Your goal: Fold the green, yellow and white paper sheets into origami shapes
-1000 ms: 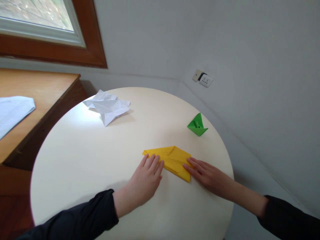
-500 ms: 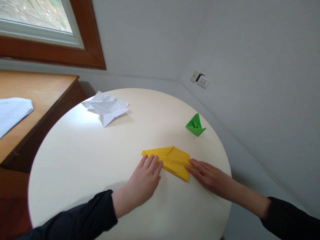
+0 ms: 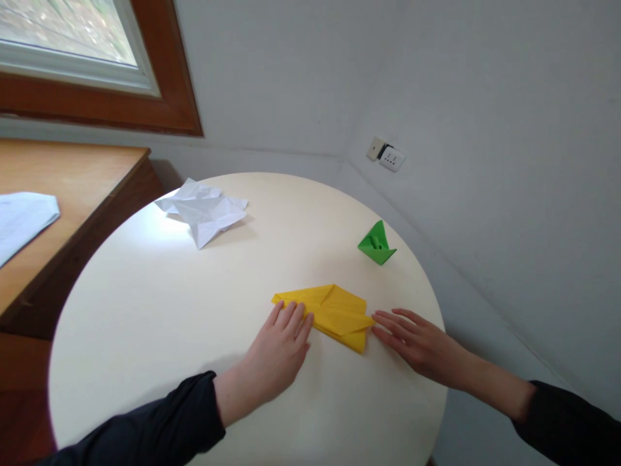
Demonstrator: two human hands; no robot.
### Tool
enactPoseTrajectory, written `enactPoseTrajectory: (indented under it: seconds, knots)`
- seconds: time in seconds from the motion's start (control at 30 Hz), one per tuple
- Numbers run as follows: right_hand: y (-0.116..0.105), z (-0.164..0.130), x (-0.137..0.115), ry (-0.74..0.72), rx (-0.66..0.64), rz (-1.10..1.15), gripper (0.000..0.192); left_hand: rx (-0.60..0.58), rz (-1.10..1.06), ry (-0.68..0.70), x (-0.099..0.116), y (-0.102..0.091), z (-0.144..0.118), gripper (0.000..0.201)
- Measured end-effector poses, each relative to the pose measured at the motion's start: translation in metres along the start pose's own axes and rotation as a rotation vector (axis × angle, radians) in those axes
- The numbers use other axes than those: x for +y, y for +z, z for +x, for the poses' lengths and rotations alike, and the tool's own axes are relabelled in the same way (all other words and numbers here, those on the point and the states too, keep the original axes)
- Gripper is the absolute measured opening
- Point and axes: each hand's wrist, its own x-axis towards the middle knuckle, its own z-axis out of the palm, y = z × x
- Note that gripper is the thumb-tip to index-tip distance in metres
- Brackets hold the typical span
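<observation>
A folded sheet of yellow paper point(image 3: 334, 310) lies on the round white table point(image 3: 160, 310), with a narrow flap pointing out at its right end. My left hand point(image 3: 279, 349) rests on the left part of the paper, fingers laid flat along its near edge. At the tip of the flap is my right hand point(image 3: 412, 340), its fingers stretched out and slightly apart; whether they touch the tip I cannot tell. Beyond the yellow paper, a small green folded-paper piece point(image 3: 376, 244) sits toward the table's right edge.
Crumpled, creased white paper point(image 3: 206, 210) lies at the table's back left. A wooden desk point(image 3: 82, 171) with a pale folded sheet point(image 3: 24, 220) on it stands at the left. Behind are a wall socket point(image 3: 392, 158) and a wood-framed window point(image 3: 177, 97).
My right hand has slid a little rightward off the yellow paper, uncovering the narrow flap. My left hand stays on the paper. The whole view has shifted slightly.
</observation>
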Motion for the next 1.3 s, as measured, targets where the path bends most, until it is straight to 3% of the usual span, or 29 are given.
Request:
enactPoseTrajectory:
  seconds: [0.13, 0.23, 0.43, 0.5, 0.67, 0.83, 0.97, 1.1, 1.3]
  knots:
    - [-0.007, 0.013, 0.005, 0.023, 0.120, -0.001, 0.026, 0.002, 0.000, 0.000, 0.000, 0.000, 0.000, 0.041]
    - [-0.011, 0.034, 0.008, 0.088, 0.132, 0.058, 0.026, 0.019, 0.007, 0.007, 0.000, 0.000, 0.001, 0.040]
    - [-0.008, 0.079, 0.010, 0.368, -0.033, 0.298, 0.022, 0.061, -0.051, 0.003, -0.002, -0.004, 0.004, 0.036]
    - [-0.003, 0.089, 0.009, 0.436, -0.101, 0.385, 0.028, 0.074, -0.085, 0.006, -0.003, -0.006, 0.005, 0.034]
    - [0.007, 0.105, 0.007, 0.512, -0.274, 0.538, 0.066, 0.083, -0.200, 0.040, -0.004, -0.008, 0.006, 0.026]
    - [0.006, 0.114, 0.005, 0.521, -0.336, 0.646, 0.059, 0.100, -0.316, 0.069, -0.009, -0.005, 0.008, 0.018]
    - [0.004, 0.118, 0.004, 0.521, -0.372, 0.681, 0.053, 0.141, -0.354, -0.070, -0.019, -0.004, 0.013, 0.020]
    - [0.004, 0.120, 0.002, 0.522, -0.403, 0.698, 0.053, 0.082, -0.344, -0.251, -0.028, -0.001, 0.017, 0.051]
    - [0.001, 0.123, -0.001, 0.530, -0.459, 0.737, 0.052, -0.039, -0.390, -0.294, -0.030, -0.003, 0.017, 0.060]
